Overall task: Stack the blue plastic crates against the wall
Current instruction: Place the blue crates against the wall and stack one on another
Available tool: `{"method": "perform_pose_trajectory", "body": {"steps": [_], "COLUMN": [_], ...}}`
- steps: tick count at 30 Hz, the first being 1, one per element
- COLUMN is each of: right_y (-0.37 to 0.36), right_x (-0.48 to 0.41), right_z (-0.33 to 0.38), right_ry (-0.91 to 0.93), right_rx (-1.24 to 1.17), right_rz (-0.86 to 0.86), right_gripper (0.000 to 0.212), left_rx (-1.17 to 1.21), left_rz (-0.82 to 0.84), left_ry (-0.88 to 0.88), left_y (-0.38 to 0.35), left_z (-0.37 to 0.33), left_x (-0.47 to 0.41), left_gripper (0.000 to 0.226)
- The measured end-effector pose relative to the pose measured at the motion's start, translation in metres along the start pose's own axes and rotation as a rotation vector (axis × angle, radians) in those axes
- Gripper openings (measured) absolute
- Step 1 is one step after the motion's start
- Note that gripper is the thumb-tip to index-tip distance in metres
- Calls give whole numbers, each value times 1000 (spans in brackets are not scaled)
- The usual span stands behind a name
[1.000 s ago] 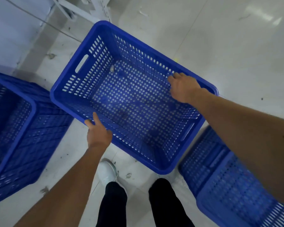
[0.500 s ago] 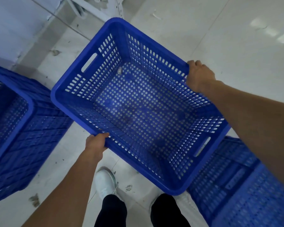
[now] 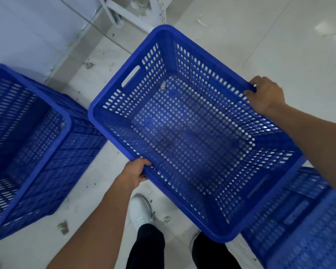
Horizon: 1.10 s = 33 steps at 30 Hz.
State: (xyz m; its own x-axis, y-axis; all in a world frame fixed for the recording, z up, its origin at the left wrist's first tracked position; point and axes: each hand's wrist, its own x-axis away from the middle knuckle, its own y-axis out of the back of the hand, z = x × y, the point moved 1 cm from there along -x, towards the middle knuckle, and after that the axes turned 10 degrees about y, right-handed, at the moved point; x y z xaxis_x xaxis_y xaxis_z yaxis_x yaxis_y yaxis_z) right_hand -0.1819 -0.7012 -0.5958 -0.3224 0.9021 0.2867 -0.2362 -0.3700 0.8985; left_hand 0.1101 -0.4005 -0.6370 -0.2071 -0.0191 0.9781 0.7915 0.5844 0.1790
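A: Change since one second ago: the right hand [image 3: 266, 95] has shifted from inside the long wall of the held crate [image 3: 184, 133] to the top rim near the far right corner. The left hand [image 3: 133, 174] has turned from an open, thumb-up contact to a closed grip on the near rim. The held crate now sits higher and further right in the view.

B: Confirm grip state.

A: Left hand: fingers wrapped over the near long rim, clamped on it. Right hand: fingers curled over the far long rim, clamped on it. Both arms are bare.

B: Crate position?

A: Held clear of the floor [image 3: 260, 35], open side up, tilted, above the person's legs and a white shoe [image 3: 140, 210]. It is empty; one handle slot shows in the far short wall.

B: Other crates?

A: A second crate [image 3: 47, 152] stands to the left, beside the wall [image 3: 27, 35]. A third crate [image 3: 299, 220] lies at lower right, partly covered by the held crate. A white metal frame [image 3: 136, 14] stands at the top, near the wall. Small debris is scattered on the floor.
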Motion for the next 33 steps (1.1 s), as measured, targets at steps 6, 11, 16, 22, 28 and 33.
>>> {"method": "perform_pose_trajectory", "body": {"steps": [6,11,16,22,28,33], "right_y": [64,130,204,270,294,286], "right_x": [31,57,88,116,130,137], "right_z": [22,55,108,189,295,395], "right_ry": [87,131,177,245,345,433], "right_rx": [26,50,30,6,24,30], "right_rz": [19,16,-41,-76,-53,-41], "right_gripper": [37,35,35,30,27,25], "left_rx": [7,61,113,220,323,407], "left_rz": [10,-5,-3,-8,-16,-47], "left_ry": [-26,-45,-73,-122,-159,-152], "left_y": [15,38,62,114,193,270], "left_z": [18,27,39,40,36,37], "left_x": [65,142,239,323,349,350], "left_gripper": [27,26,29,26,31,24]}}
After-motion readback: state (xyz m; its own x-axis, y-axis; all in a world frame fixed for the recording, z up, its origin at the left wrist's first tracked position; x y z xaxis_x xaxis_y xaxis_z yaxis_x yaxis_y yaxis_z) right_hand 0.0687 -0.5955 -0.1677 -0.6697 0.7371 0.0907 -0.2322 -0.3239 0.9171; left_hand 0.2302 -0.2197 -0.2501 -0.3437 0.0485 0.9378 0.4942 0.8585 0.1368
